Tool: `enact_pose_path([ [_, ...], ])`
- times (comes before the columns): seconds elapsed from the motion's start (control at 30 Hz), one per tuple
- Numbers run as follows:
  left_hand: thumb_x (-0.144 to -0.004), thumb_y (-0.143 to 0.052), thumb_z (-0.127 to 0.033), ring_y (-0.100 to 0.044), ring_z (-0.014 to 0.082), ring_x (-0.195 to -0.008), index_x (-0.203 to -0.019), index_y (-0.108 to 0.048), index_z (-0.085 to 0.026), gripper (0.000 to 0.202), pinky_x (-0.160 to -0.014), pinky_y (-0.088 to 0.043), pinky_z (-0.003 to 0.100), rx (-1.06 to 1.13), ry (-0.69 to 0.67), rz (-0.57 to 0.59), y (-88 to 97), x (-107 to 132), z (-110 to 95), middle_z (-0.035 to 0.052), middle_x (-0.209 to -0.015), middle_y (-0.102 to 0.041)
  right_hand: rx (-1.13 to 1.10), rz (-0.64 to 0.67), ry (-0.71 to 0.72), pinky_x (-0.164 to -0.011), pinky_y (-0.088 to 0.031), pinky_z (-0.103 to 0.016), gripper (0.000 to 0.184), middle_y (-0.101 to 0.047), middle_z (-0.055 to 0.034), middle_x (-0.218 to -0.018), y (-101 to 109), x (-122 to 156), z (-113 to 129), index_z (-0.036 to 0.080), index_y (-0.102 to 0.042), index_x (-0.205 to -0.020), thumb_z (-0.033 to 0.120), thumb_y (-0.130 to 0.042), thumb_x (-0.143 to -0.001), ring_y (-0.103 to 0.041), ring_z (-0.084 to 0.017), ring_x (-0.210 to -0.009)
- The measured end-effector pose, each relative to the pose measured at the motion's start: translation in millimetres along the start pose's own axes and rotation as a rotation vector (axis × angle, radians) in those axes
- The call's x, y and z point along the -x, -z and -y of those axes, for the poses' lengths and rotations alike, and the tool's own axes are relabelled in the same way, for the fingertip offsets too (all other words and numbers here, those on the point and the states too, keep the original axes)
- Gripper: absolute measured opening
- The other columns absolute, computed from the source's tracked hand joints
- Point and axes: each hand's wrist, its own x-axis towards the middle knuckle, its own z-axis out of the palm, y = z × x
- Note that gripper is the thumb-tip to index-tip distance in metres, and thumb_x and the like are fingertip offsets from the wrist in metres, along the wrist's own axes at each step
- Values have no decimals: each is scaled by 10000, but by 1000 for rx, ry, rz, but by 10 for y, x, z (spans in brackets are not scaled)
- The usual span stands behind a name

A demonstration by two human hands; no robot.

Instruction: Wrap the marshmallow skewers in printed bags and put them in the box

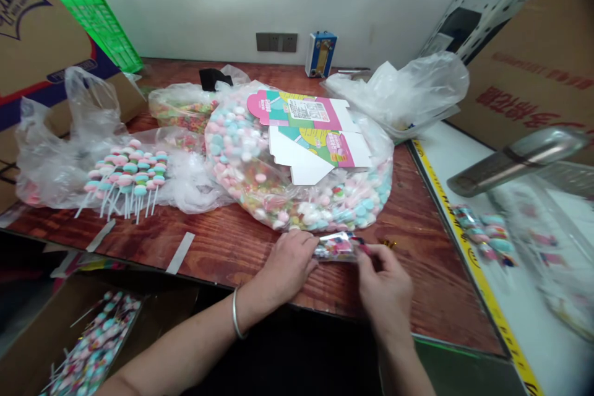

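Note:
A small clear plastic packet (335, 246) with coloured print lies flat at the table's front edge. My left hand (290, 266), with a silver bangle on the wrist, holds its left end, fingers bent down onto it. At the other end my right hand (386, 281) pinches the packet between thumb and fingers; what lies under those fingertips is partly hidden. Small gold ties (388, 244) lie just beyond the right hand. Behind both hands rests a big round bag of pastel marshmallows (236, 136), with a flattened printed carton (309, 130) on top.
Marshmallow sticks (130, 173) lie on plastic at the left. Below the table edge, a cardboard box (32, 340) holds many wrapped ones. On the right, a steel flask (515, 161) lies near wrapped sticks (487, 235). A blue box (321, 54) stands by the wall.

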Motion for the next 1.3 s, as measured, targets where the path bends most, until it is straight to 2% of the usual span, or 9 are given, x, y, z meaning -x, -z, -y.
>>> enact_pose_path([
  [0.17,-828,-631,-174,-543,226,-1043,-1121,-598,-195,295,-912,-461,376,-15,3,16,49,42,69,71,-1093,-637,-38,-116,-19,-649,-453,-281,294,-680,-36,-729,144,-37,-12,174,-667,-824,459,-609,-780,-603,-187,-667],
  [0.43,-829,-618,-157,-557,227,-1022,-1082,-624,-188,254,-913,-461,386,12,21,46,81,21,74,82,-1069,-651,11,-546,281,-747,-502,-329,202,-670,-50,-772,232,13,190,149,-652,-921,327,-655,-825,-640,-180,-710],
  [0.57,-777,-676,-167,-542,270,-1108,-1123,-638,-203,351,-979,-416,441,330,46,-45,98,53,-73,107,-1162,-640,-397,-390,50,-678,-533,-305,258,-657,-6,-739,265,59,466,168,-602,-905,376,-707,-794,-640,-147,-648],
  [0.67,-765,-714,-285,-574,283,-1102,-1104,-664,-211,351,-978,-424,435,983,135,-61,97,76,-320,102,-1114,-671,-638,-230,-129,-643,-533,-273,294,-659,-1,-746,135,142,544,173,-598,-839,414,-740,-748,-628,-128,-638],
  [0.8,-755,-735,-291,-618,239,-1040,-1082,-659,-179,354,-962,-439,383,1631,322,-215,123,40,-560,95,-1063,-694,-615,-133,-132,-672,-542,-274,278,-678,-17,-782,-25,289,580,180,-600,-846,401,-737,-749,-656,-151,-705],
  [0.9,-720,-756,-249,-651,185,-884,-949,-680,-166,256,-886,-480,333,1683,416,-394,181,-1,-568,64,-950,-713,-528,-68,-86,-743,-545,-300,288,-697,-46,-889,-70,359,603,186,-612,-916,392,-730,-753,-668,-175,-797],
  [1.03,-693,-747,-250,-640,148,-702,-871,-686,-145,215,-745,-516,292,1714,482,-457,270,-6,-483,39,-776,-699,-529,91,-87,-839,-526,-349,359,-697,-87,-1059,-131,376,579,187,-635,-1025,404,-720,-752,-659,-213,-942],
  [1.13,-679,-773,-269,-630,138,-697,-910,-679,-140,281,-708,-515,275,1729,514,-458,305,27,-392,42,-781,-693,-447,108,-64,-803,-523,-338,340,-716,-70,-980,-163,380,590,181,-671,-980,432,-706,-754,-658,-208,-879],
  [1.3,-611,-839,-314,-514,74,-518,-683,-634,-125,288,-526,-424,198,1579,603,-581,296,88,-174,-9,-596,-601,-304,226,112,-627,-489,-254,275,-689,-23,-747,-164,360,704,182,-677,-791,454,-642,-804,-613,-167,-675],
])
